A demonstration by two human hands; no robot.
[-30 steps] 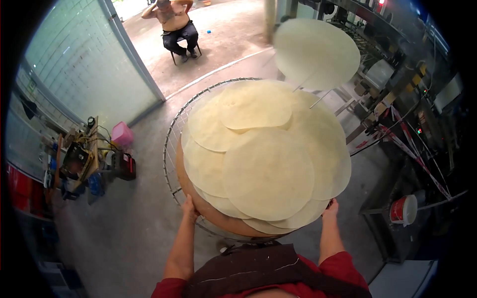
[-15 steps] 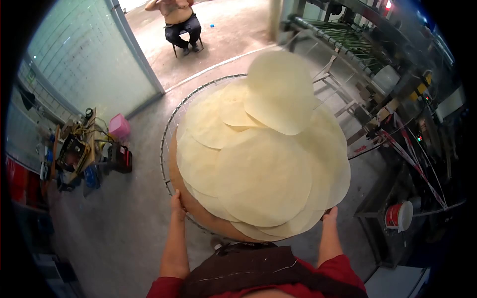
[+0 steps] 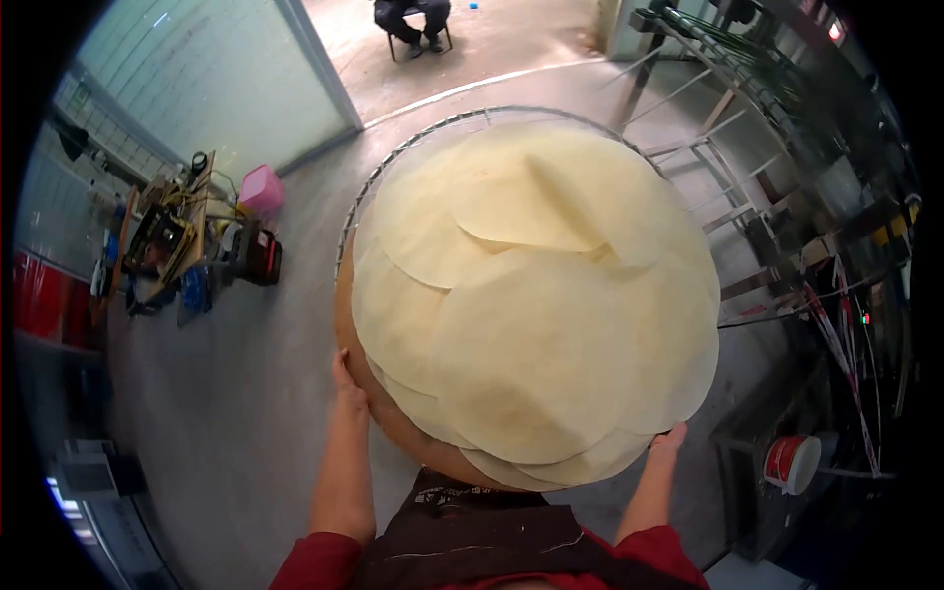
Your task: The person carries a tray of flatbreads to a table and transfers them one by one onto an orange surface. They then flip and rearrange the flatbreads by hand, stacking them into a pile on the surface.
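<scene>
Left hand and right hand grip opposite edges of a round brown tray piled with pale thin dough discs above a wire rack.

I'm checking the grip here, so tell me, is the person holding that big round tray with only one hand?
No, the left hand grips the round tray at its left edge and the right hand holds its right edge.

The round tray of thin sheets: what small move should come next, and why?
Probably level the round tray and hold it steady. The left hand and right hand grip only its near edge, and the thin sheets overlap loosely, the right ones overhanging the rim, so a tilt could slide them off.
</scene>
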